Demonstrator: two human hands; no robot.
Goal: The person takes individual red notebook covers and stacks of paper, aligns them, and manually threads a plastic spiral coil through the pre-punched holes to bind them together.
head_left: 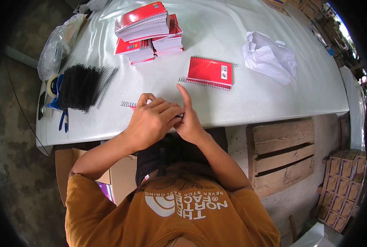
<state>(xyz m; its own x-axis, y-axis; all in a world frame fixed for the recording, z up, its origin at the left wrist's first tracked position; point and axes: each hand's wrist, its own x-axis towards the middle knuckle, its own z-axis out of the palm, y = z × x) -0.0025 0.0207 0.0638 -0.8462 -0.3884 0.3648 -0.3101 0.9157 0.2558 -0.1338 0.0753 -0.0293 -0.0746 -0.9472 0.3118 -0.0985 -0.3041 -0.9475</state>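
At the table's near edge, my left hand [152, 121] is curled over a small red spiral notebook, largely hidden under my fingers. A loose length of its wire coil [128, 104] pokes out beyond the left hand. My right hand [188, 122] meets the left at the notebook's other end. Its index finger points up while thumb and other fingers pinch there; the exact grip is hidden. Farther off and to the right lie red notebooks [210, 71], with coil ends sticking out past their edges.
Stacked red notebooks [144, 35] stand at the back. Black spiral coils [82, 87] lie in a heap at left, beside a blue tape dispenser [55, 91] and blue-handled pliers [64, 120]. Crumpled white paper [270, 57] sits right on the white-covered table [274, 105]. An open cardboard box [123, 177] is below.
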